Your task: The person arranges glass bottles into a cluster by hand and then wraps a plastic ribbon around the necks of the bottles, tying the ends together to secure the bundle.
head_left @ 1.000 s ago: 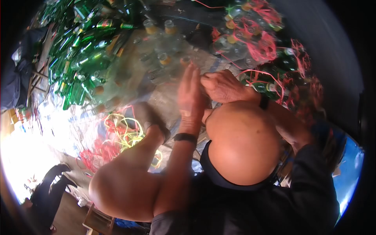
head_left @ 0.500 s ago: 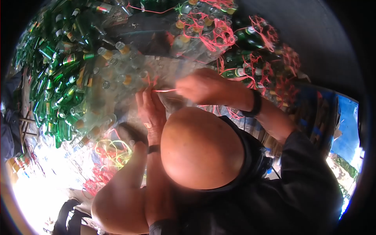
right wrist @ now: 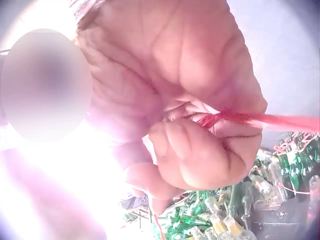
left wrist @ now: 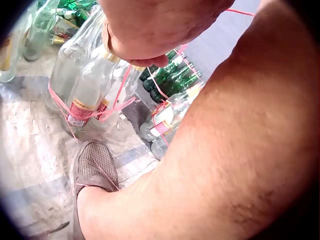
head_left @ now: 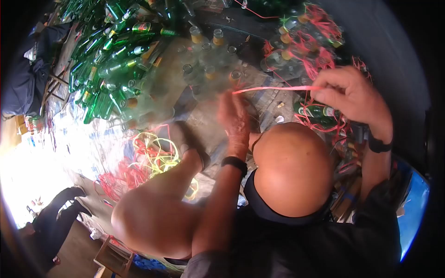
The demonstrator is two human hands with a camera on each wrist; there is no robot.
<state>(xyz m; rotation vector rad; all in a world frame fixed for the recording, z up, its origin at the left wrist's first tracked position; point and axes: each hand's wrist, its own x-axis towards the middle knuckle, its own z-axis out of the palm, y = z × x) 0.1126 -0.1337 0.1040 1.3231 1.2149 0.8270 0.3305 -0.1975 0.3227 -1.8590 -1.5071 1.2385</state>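
A pink plastic string point(head_left: 278, 88) stretches nearly straight between the two hands. Curled fingers of the right hand point(head_left: 350, 95) grip one end; in the right wrist view the string point(right wrist: 280, 121) runs out of that fist. The left hand point(head_left: 234, 116) pinches the string at its fingertips, close over the necks of clear glass bottles point(head_left: 204, 69). In the left wrist view, pink string point(left wrist: 107, 115) loops round the labelled clear bottles point(left wrist: 82, 95), which stand upright together. The left hand point(left wrist: 155, 30) hides some bottle tops there.
Many green bottles point(head_left: 111, 69) lie piled at the far left. Bottles tied with pink string point(head_left: 301, 51) stand at the right. A tangle of yellow and red string point(head_left: 157, 157) lies beside the shoe point(head_left: 183, 139). The bent knee point(head_left: 292, 171) rises below the hands.
The right hand has moved away from the left, to the right, drawing out a longer stretch of string. The left hand stays by the bottle necks. The head view has shifted.
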